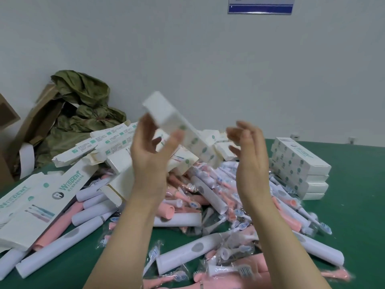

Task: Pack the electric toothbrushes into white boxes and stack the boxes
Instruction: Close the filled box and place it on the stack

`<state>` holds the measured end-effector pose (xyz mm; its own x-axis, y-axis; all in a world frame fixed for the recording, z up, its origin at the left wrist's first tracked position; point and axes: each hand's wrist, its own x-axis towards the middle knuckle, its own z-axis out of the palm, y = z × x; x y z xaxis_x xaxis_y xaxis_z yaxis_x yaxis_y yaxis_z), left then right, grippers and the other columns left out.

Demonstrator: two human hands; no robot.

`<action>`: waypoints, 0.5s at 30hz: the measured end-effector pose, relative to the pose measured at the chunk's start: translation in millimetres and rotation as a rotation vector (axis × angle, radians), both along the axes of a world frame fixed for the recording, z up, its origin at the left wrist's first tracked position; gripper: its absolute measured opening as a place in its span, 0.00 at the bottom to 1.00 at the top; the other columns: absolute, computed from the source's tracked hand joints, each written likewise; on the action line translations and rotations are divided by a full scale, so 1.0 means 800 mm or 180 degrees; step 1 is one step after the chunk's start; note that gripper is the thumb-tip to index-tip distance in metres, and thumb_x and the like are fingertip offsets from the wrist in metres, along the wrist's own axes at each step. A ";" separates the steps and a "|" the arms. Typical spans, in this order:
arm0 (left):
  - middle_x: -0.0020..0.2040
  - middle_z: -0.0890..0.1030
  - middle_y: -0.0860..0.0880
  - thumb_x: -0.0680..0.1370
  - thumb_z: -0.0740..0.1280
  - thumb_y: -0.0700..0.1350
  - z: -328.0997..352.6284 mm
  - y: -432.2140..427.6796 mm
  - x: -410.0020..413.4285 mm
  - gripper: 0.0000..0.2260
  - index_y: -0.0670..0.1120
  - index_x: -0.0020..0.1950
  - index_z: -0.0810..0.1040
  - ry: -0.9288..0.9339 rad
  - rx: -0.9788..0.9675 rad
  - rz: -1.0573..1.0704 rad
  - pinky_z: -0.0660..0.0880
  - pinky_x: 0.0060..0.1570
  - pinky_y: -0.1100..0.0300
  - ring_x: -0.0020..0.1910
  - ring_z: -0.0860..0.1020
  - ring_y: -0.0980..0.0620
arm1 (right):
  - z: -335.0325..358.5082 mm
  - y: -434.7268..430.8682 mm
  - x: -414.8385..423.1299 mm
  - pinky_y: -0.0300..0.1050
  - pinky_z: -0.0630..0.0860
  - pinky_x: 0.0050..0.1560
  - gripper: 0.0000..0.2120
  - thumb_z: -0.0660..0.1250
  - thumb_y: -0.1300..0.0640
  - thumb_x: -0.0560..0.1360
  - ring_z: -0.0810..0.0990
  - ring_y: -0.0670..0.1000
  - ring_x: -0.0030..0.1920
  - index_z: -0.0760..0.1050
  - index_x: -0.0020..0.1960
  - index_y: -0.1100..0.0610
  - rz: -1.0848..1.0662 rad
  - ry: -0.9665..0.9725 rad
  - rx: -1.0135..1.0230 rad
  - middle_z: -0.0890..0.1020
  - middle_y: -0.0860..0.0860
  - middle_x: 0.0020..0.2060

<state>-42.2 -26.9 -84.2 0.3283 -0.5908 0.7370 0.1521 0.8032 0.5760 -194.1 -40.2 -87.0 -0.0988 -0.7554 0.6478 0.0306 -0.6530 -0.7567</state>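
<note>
Head view, as I read it from my remote station. **Progress.** A stack of closed boxes (300, 170), four high as far as I can count, stands on the right of the green table (358, 215). I judge this to be the finished part of the job. Far more is left: a broad heap of pink and white toothbrush handles (185, 207) lies loose across the middle, mixed with brush heads (242, 224) in clear wrappers. A pile of open boxes (104, 147), flaps out, waits at the back left, and larger printed cartons (31, 205) lie flat at the near left. I would call the task early.

**Item in hand.** One white box (177, 124) is up in the air above the heap, tilted with its far end high and smeared by motion. The left hand (150, 151) pinches its lower part loosely between thumb and fingertips (blur leaves the exact contact soft). The right hand (250, 155) is raised just beside the box's lower end, fingers spread and gently curved, holding nothing.

**Containers.** I cannot tell whether the raised box holds a toothbrush, since no opening faces me. The stacked boxes are shut, so their contents are hidden. The insides of the open boxes do not show either. At far left a brown carton (39, 122) holds a crumpled olive sheet (83, 97).
</note>
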 end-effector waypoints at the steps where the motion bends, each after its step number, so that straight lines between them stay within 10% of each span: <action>1: 0.54 0.81 0.56 0.66 0.77 0.50 0.000 0.002 0.013 0.25 0.53 0.61 0.74 0.0279 -0.0085 -0.0465 0.73 0.58 0.57 0.56 0.77 0.56 | -0.003 -0.007 -0.006 0.42 0.75 0.55 0.07 0.56 0.48 0.80 0.78 0.41 0.54 0.73 0.52 0.44 -0.0171 0.0061 0.0424 0.80 0.39 0.49; 6: 0.51 0.81 0.49 0.60 0.78 0.47 -0.014 0.014 0.033 0.27 0.48 0.58 0.78 0.0871 0.0134 -0.1548 0.77 0.50 0.57 0.52 0.79 0.51 | -0.010 -0.021 -0.007 0.52 0.80 0.52 0.19 0.59 0.42 0.78 0.80 0.53 0.55 0.73 0.63 0.52 0.1067 -0.0036 0.2461 0.79 0.51 0.59; 9: 0.55 0.80 0.47 0.61 0.76 0.48 -0.020 0.016 0.039 0.30 0.46 0.63 0.74 0.1158 0.0216 -0.1658 0.74 0.56 0.53 0.56 0.78 0.48 | -0.014 -0.016 -0.003 0.41 0.80 0.32 0.17 0.64 0.48 0.77 0.84 0.50 0.41 0.75 0.60 0.57 0.1729 -0.0351 0.2364 0.84 0.55 0.51; 15: 0.69 0.72 0.41 0.79 0.52 0.62 -0.023 0.014 0.040 0.29 0.45 0.73 0.66 0.1838 0.0918 -0.2193 0.63 0.68 0.43 0.68 0.70 0.39 | -0.021 -0.023 -0.007 0.38 0.77 0.30 0.16 0.65 0.51 0.77 0.82 0.45 0.35 0.74 0.60 0.60 0.1165 -0.0152 0.2004 0.85 0.53 0.49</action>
